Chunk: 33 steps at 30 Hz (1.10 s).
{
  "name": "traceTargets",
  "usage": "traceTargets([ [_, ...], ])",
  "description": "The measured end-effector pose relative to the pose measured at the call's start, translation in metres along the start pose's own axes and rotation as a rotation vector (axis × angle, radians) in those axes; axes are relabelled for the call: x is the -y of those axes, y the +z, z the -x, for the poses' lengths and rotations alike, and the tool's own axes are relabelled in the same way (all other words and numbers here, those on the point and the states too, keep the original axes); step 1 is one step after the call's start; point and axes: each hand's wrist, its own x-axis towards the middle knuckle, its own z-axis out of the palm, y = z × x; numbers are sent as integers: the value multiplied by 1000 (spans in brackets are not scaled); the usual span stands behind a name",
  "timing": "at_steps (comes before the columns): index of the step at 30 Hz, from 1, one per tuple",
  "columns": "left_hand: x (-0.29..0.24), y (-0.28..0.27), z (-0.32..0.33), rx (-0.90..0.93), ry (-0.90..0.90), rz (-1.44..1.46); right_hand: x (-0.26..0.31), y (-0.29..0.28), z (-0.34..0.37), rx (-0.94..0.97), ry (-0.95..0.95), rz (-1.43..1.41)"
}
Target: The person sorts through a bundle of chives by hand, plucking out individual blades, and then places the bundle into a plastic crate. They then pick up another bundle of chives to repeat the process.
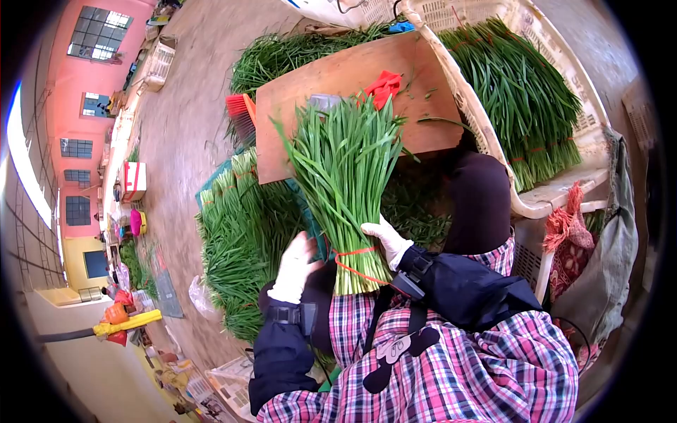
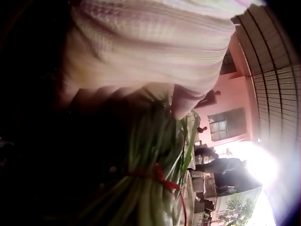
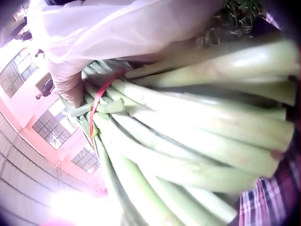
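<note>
A bundle of garlic chives [image 1: 349, 183] lies across the lap, leaves pointing away and cut stalk ends towards the body. A thin red tie [image 1: 356, 252] circles its stalks, with a long loose end trailing across them. My right hand [image 1: 386, 238], in a pale glove, grips the bundle from its right side just above the tie, thumb over the stalks. In the right wrist view the pale stalks [image 3: 188, 127] fan out below the tie. My left hand [image 1: 295, 266], also gloved and slightly blurred, is at the bundle's left side, fingers loosely extended towards the stalks.
A brown board [image 1: 310, 77] stretches in front, with a red cloth [image 1: 384, 88] on it. Tied bundles [image 1: 247, 247] are stacked on the left; more fill a cream plastic crate [image 1: 504, 166] on the right. A red-bristled broom [image 1: 242, 109] stands by the board's left edge.
</note>
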Motion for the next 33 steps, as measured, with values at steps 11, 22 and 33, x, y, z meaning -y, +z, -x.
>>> traceTargets([
  [11,-21,26,-47,60,128,477,-5,7,3,184,213,153],
  [22,-19,37,-36,-64,214,307,20,45,17,-221,-566,539],
  [33,11,49,-48,-204,59,381,27,87,35,194,-626,2103],
])
